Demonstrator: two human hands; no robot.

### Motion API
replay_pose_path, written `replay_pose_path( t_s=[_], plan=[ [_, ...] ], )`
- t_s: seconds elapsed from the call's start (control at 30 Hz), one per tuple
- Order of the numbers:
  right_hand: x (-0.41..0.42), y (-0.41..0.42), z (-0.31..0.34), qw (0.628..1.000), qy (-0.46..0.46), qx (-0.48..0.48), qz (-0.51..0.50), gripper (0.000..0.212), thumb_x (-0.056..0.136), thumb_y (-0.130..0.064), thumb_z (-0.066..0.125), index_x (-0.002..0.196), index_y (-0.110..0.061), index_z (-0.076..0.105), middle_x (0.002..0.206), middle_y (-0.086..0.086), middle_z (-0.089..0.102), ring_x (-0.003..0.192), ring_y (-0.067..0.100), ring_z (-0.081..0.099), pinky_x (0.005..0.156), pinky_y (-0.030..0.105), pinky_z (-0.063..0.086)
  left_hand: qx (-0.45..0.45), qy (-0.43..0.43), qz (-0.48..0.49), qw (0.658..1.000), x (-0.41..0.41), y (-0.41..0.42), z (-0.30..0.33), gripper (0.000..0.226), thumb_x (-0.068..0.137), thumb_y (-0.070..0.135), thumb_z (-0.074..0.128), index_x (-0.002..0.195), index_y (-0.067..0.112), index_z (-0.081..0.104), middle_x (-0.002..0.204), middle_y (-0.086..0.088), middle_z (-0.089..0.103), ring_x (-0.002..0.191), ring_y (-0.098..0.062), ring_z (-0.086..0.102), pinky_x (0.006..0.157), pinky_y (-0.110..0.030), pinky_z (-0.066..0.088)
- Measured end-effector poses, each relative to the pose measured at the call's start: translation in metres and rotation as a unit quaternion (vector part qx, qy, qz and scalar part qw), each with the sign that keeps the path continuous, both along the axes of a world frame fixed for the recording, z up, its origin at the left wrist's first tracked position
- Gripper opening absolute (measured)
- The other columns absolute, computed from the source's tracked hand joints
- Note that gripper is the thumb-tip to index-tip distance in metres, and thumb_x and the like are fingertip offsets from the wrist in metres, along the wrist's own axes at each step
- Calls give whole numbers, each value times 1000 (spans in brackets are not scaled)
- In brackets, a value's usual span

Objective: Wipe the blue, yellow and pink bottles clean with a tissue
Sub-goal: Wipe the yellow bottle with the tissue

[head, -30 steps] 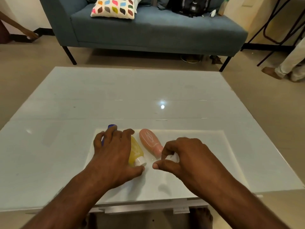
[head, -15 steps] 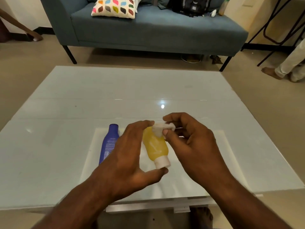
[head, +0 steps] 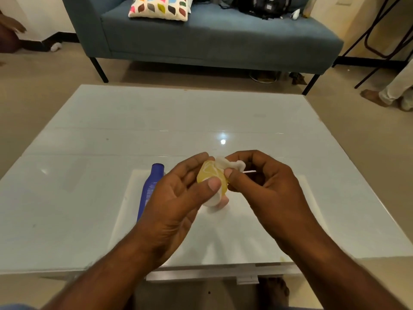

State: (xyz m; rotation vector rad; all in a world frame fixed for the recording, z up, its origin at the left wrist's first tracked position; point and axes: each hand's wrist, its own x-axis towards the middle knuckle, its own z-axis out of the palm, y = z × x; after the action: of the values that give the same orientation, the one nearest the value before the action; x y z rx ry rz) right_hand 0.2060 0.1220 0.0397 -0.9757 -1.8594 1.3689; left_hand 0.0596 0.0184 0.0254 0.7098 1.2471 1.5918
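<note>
Your left hand [head: 178, 198] grips the yellow bottle [head: 211, 175] lifted above the table [head: 89, 153], thumb curled across its front, fingers wrapped behind, white cap end pointing down toward the near edge. Its long axis runs roughly near-to-far, base end tilted away from you. Your right hand [head: 266, 186] pinches the tissue [head: 228, 164] between thumb and forefinger, other fingers curled in, and the wad touches the bottle's far upper end, just right of your left fingertips. So the bottle lies directly left of the pinching fingers, already in contact; the wipe likely needs to run down the long axis toward the cap, with the left thumb in the path, so shift or rotate the grip. The blue bottle [head: 149, 189] lies flat on the table left of your left hand, long axis near-to-far, cap end hidden behind the wrist. The pink bottle is not visible, probably hidden behind your hands; cannot tell. Yellow looks in progress, blue and pink status unclear.
</note>
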Motion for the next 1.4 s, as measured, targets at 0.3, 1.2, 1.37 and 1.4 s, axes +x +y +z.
replay_pose_path(
  t_s=[0.3,1.2,1.37,1.4],
  plan=[
    [-4,-12,-4,994,-36,96,35,12,94,-24,77,106,-26,77,103,-11,76,98,9,73,83,23,64,-30,-13,-36,999,-3,-3,-6,80,68,-3,59,141,30,50,139,2,59,125,-31,60,102,-56,49],
    [-8,-29,2,931,-68,302,191,16,88,-19,73,102,-27,68,97,-36,53,94,-6,56,82,7,39,-92,-60,72,991,0,-5,-3,83,79,75,33,120,14,70,112,-13,75,101,-33,73,87,-54,57],
    [2,5,-6,928,-153,337,36,15,85,-27,66,100,-26,68,97,-16,60,92,7,58,78,23,50,-95,-38,78,992,2,-3,2,86,64,79,39,116,18,73,111,-5,76,95,-34,74,76,-56,60],
    [2,3,-5,932,-149,327,34,15,86,-28,65,101,-26,67,96,-16,59,90,6,58,76,19,49,-96,-36,80,992,2,-2,2,86,64,79,40,116,19,73,111,-4,76,95,-34,74,76,-56,60]
  ],
)
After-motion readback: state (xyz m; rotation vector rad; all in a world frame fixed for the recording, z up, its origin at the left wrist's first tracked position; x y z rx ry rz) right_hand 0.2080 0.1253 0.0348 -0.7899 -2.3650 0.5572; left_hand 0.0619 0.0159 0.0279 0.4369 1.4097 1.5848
